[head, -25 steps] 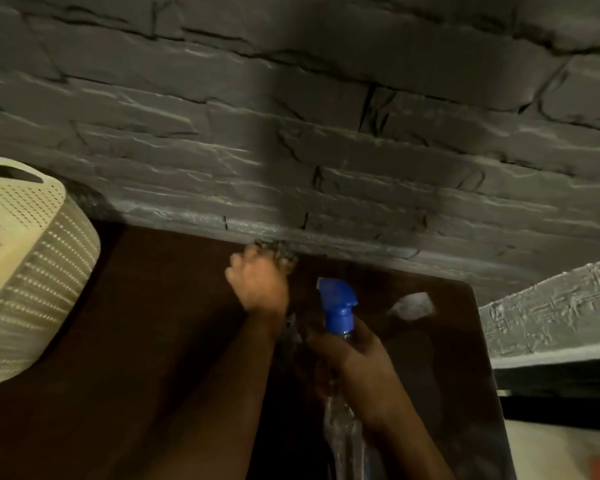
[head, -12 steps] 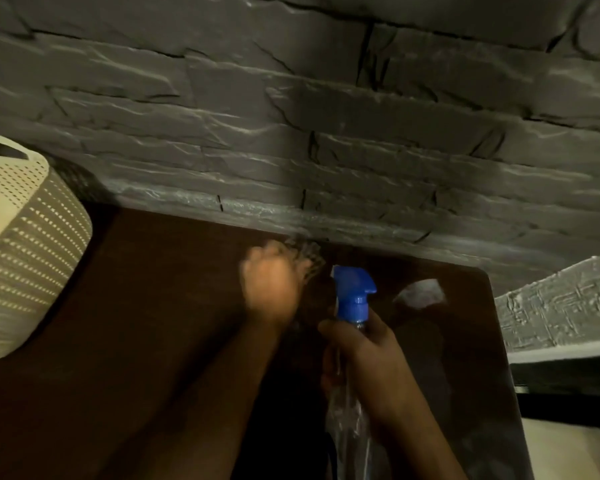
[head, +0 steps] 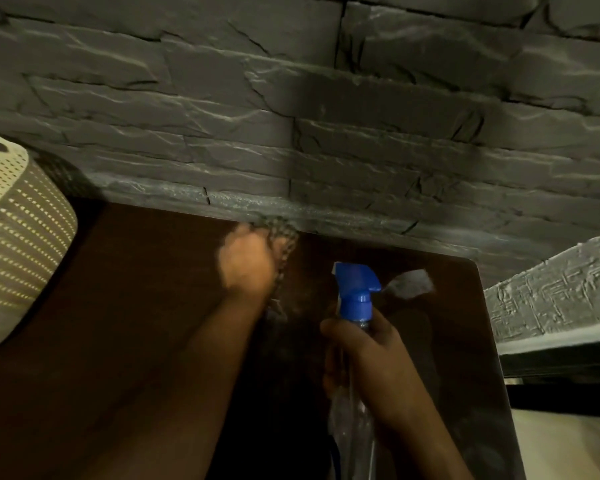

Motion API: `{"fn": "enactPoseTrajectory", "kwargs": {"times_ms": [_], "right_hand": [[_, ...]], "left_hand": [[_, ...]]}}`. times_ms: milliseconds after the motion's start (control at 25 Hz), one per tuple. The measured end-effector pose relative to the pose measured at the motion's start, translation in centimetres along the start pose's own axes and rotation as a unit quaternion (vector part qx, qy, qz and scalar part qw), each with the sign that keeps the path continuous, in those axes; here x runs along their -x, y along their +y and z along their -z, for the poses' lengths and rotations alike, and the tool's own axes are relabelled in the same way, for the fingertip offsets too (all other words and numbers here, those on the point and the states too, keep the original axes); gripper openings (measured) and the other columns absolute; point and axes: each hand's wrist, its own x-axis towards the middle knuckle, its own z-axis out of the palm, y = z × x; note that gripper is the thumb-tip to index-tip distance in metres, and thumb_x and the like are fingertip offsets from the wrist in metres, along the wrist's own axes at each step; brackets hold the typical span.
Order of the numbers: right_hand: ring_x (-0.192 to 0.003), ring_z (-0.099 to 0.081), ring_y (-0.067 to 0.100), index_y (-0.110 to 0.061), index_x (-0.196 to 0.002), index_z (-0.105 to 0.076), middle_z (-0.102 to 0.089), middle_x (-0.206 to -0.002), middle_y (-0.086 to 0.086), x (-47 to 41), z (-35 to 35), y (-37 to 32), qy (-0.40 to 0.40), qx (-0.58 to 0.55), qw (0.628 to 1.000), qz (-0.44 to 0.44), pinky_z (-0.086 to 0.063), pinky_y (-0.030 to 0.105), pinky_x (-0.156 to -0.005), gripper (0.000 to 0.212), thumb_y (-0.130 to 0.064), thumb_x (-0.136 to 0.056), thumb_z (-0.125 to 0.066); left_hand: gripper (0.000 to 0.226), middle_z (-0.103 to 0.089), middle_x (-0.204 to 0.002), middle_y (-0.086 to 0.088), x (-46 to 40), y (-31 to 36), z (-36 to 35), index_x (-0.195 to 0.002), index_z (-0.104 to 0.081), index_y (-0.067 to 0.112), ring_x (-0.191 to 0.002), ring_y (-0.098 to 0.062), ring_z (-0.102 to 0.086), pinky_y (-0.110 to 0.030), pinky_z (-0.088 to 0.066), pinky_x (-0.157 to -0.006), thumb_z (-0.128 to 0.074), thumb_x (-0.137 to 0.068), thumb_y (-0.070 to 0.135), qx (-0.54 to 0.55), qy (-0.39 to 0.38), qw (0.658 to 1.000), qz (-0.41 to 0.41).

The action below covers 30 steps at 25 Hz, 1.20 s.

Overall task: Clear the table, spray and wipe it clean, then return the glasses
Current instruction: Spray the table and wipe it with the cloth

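Left hand (head: pixel 248 263): fingers curled, bunched around a checked cloth (head: pixel 284 237), pressing it onto the dark brown table (head: pixel 136 306) right at the far edge, where the tabletop meets the grey stone-pattern wall (head: pixel 291 116). Hand is motion-blurred, so I can't resolve individual fingers. Cloth sticks out past the knuckles on the far-right side and trails a bit down the right of the wrist.

Right hand (head: pixel 371 358): wrapped around the neck of a clear spray bottle (head: pixel 352 420), just under the blue trigger head (head: pixel 355 289). Thumb lies across the near-left side of the neck. Can't tell if any finger is on the trigger. Bottle is upright-ish, nozzle pointing left, body running down out of frame at the near edge.

Relative layout: bottle sits just right of and nearer than the cloth hand, apart from it. Pale reflection patch (head: pixel 409 284) on the tabletop, just right of the trigger head.

Cream perforated plastic basket (head: pixel 18 237) at the far-left of the table, well apart from both hands. No glasses visible on the table.

Delta vs 0.5 s ago: cloth hand has moved slightly farther out, now against the far edge by the wall; 1.0 s ago it was at roughly the same edge, so it's a back-and-forth stroke. Right-hand grip on the bottle unchanged. Basket unchanged.
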Motion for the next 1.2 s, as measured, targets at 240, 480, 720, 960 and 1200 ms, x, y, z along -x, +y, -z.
{"fn": "enactPoseTrajectory", "kwargs": {"times_ms": [240,480,720,960,1200], "right_hand": [[-0.053,-0.050,0.029,-0.008,-0.102,-0.057,-0.054,-0.064,0.016,0.5,0.6,0.0,-0.004,-0.006,1.000,-0.005,-0.045,0.038,-0.053,0.018,-0.010,-0.084,-0.063],[-0.055,-0.050,0.030,-0.007,-0.102,-0.056,-0.055,-0.066,0.013,1.0,1.1,0.2,-0.004,0.009,1.000,0.000,-0.047,0.038,-0.054,0.020,-0.011,-0.084,-0.063],[-0.055,-0.049,0.029,-0.008,-0.106,-0.053,-0.053,-0.067,0.017,2.0,0.6,0.7,-0.020,-0.003,1.000,-0.007,-0.048,0.032,-0.050,0.022,-0.011,-0.086,-0.062],[-0.050,-0.050,0.022,-0.014,-0.102,-0.055,-0.053,-0.061,0.010,2.5,-0.4,0.8,-0.027,-0.017,0.999,-0.005,-0.048,0.031,-0.050,0.019,-0.011,-0.085,-0.063],[-0.052,-0.052,0.023,-0.013,-0.097,-0.056,-0.056,-0.062,0.007,2.3,-2.1,0.6,-0.002,-0.018,1.000,0.026,-0.048,0.033,-0.051,0.015,-0.012,-0.084,-0.063]], "left_hand": [[0.039,-0.055,-0.115,-0.012,0.9,3.4,-1.0,-0.109,-0.064,0.011,-0.101,-0.030,-0.055,-0.043,-0.048,-0.082,-0.055,-0.090,0.044,0.075,0.035,0.990,0.116],[0.038,-0.059,-0.111,-0.005,1.1,0.0,-0.8,-0.105,-0.066,0.020,-0.098,-0.024,-0.057,-0.036,-0.044,-0.077,-0.050,-0.092,0.052,-0.028,-0.003,0.991,-0.129],[0.036,-0.058,-0.111,-0.013,-0.1,-5.7,0.7,-0.103,-0.069,0.010,-0.096,-0.033,-0.058,-0.041,-0.050,-0.079,-0.061,-0.089,0.042,0.002,0.055,0.997,0.049],[0.037,-0.061,-0.111,-0.008,0.2,-8.3,0.8,-0.105,-0.070,0.009,-0.097,-0.029,-0.058,-0.037,-0.047,-0.081,-0.062,-0.089,0.041,0.030,-0.017,0.991,-0.129],[0.039,-0.062,-0.113,-0.005,6.6,-4.8,-0.6,-0.103,-0.069,0.015,-0.100,-0.024,-0.058,-0.036,-0.049,-0.085,-0.051,-0.088,0.047,0.065,-0.075,0.968,-0.233]]}}
